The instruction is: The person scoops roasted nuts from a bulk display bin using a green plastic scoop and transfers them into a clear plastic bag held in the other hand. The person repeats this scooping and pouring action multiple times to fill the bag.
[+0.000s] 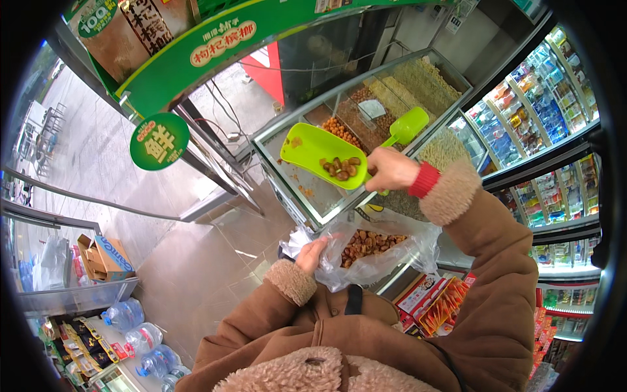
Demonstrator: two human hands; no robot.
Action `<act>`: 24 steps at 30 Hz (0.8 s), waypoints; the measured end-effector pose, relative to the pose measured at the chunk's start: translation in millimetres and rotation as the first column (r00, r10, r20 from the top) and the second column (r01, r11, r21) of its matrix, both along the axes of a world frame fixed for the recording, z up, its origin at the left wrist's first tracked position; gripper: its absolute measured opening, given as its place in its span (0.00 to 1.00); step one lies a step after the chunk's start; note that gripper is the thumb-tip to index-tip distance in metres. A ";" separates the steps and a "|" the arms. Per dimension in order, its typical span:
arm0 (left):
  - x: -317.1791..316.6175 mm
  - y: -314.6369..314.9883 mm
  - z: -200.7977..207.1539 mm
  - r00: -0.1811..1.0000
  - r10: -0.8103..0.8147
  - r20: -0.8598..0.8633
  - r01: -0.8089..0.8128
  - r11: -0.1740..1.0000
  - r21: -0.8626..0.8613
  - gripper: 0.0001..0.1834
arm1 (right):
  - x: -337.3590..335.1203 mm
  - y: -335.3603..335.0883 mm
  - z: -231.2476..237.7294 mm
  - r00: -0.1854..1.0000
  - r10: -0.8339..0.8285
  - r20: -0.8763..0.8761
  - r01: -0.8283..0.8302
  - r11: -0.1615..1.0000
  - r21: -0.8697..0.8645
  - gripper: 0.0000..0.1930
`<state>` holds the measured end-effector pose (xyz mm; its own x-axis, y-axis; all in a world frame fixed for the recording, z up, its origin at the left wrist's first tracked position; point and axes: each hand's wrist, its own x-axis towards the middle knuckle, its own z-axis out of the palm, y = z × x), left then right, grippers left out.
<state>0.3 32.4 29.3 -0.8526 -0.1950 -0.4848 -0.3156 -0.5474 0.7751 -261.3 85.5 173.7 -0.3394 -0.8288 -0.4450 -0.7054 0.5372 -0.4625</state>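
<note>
Shop interior, tiled floor (215, 264), lit shelves of packaged goods (509, 108) at the right; a glass-framed case (341, 208) with compartments of loose snacks faces the person. From where I stand, the findings are as follows.

Governing relation: the plastic bag (423, 243), clear and open at the top, lies on the body side of the green scoop (308, 145), below it in the view and just beyond the person's front. Left hand (311, 255) is the nearer of the two, being at the bag's left edge; right hand (392, 170) is farther out, at the near right of the scoop. The bag's longer spread runs roughly left to right, and brown nuts (371, 248) show in its opening.

Orientation: the scoop's long axis runs aslant, handle in the right hand, broad mouth pointing away to the left, toward the case's far left corner rather than toward the bag. Its hollow faces up; a small batch of nuts (341, 169) sits at the handle end.

Hands: the right is closed around the scoop's handle. The left has its fingers partly bent against the bag; whether they pinch the film cannot be told, since plastic blurs the fingertips.

Also noted: a second scoop (410, 125), likewise green, rests over the compartments beyond the right hand.
</note>
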 end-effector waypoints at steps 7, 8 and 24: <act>-4.4 -4.4 -0.7 0.996 0.085 -0.034 -0.082 0.991 0.103 0.25 | 19.9 85.1 16.8 0.996 0.026 -0.082 -0.030 0.998 -0.048 0.12; -4.8 -4.1 0.1 0.995 0.098 -0.017 -0.095 0.986 0.135 0.24 | 23.3 94.6 18.5 0.996 0.021 -0.087 -0.028 0.997 -0.079 0.11; -10.6 2.8 12.6 0.994 0.070 -0.089 -0.072 0.997 -0.014 0.31 | 30.4 168.4 -34.5 0.697 -0.185 0.693 -0.195 0.881 0.431 0.09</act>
<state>-10.3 35.3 41.9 -0.8758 -0.2641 -0.4040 -0.2059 -0.5527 0.8076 -230.9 253.9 139.1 0.2321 -0.4736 -0.8496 -0.2770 0.8051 -0.5245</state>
